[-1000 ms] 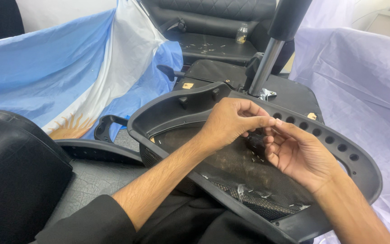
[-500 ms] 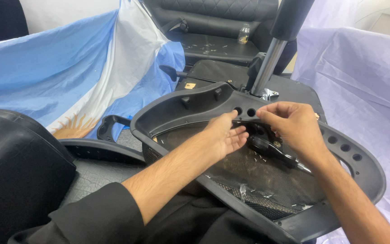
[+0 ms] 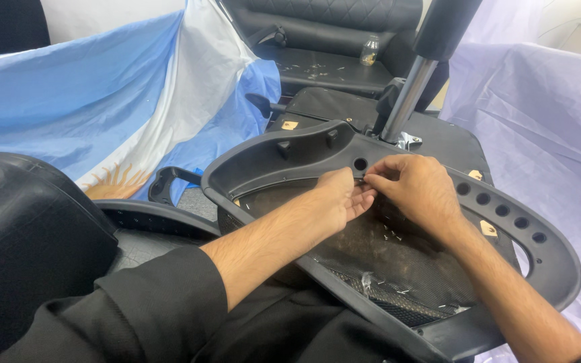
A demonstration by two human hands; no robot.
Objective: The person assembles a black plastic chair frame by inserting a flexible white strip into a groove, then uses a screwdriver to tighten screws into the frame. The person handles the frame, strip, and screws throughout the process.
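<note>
Black plastic chair frame (image 3: 284, 151) lies across the lap, mesh side up. Right hand (image 3: 417, 189) has shifted left, fingertips pinched at the frame's far rim. Left hand (image 3: 336, 199), open palm up, now touches it; whether anything is pinched, cannot tell.

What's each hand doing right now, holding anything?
Left hand: open, palm up, on the black chair frame.
Right hand: fingertips pinched at the frame; what they pinch cannot be told.
</note>
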